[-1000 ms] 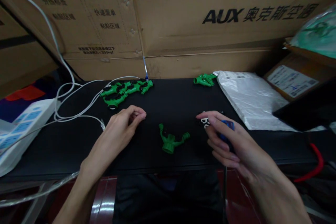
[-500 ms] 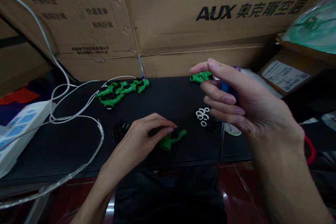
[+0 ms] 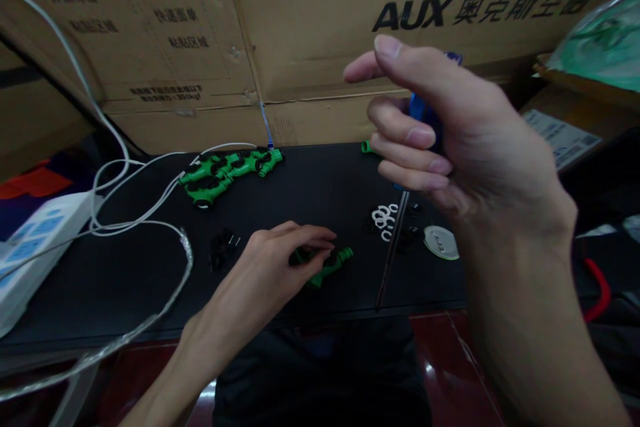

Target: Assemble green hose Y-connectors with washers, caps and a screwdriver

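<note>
My left hand [image 3: 280, 263] grips a green plastic Y-shaped hose fitting [image 3: 333, 264] lying on the black tabletop [image 3: 310, 187] near its front edge. My right hand [image 3: 450, 133] is raised high above the table, closed around the blue handle of a screwdriver [image 3: 395, 247] whose thin metal shaft hangs down toward the table's front. Small white rings [image 3: 384, 219] lie just right of the fitting, with small black parts [image 3: 413, 235] beside them and a round white disc [image 3: 441, 242].
A row of finished green fittings [image 3: 227, 170] lies at the back left beside white cables [image 3: 145, 207]. One more green fitting [image 3: 367, 146] peeks out behind my right hand. Small black parts [image 3: 223, 245] lie left of my left hand. Cardboard boxes [image 3: 310, 33] wall the back; a white power strip [image 3: 35, 247] sits left.
My right hand rose from the table with the screwdriver, uncovering the white rings. My left hand moved right onto the green fitting and took hold of it.
</note>
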Motion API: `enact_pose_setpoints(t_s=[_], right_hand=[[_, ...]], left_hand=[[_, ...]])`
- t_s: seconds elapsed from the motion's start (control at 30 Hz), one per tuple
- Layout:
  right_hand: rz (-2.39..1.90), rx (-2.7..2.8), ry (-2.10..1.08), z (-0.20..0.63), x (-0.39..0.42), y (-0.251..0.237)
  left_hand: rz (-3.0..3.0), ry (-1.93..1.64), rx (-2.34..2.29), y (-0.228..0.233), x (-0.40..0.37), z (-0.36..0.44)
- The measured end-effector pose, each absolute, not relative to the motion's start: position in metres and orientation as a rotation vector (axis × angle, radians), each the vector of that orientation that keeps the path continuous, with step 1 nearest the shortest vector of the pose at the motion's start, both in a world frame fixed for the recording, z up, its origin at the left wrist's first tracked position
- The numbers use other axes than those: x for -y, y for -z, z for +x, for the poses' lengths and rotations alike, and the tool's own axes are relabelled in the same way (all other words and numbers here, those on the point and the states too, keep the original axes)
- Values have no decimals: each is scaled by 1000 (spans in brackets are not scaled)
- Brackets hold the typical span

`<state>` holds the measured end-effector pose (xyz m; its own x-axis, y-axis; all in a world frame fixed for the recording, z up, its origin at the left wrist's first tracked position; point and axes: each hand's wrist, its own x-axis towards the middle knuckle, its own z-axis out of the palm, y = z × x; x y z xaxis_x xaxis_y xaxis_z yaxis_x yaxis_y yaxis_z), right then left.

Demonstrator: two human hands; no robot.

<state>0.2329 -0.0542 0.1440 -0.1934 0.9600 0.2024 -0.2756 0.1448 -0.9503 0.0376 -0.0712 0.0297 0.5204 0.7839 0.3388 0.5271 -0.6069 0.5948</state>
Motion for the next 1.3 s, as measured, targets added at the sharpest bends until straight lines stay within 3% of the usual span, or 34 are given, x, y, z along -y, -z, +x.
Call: enact_pose_setpoints(t_s=[0.37,0.9,1.3], right_hand=[[-748,1242,-1321,232,56,-141],[-685,1368,-871,213,55,-160],[-728,1351,-780,203,54,-160]], left_hand=[[2482,-806,-1085,-27,73,38],[2265,-1005,-1163,-7,88,39],[2191,-1130,-1137,1,87,46]])
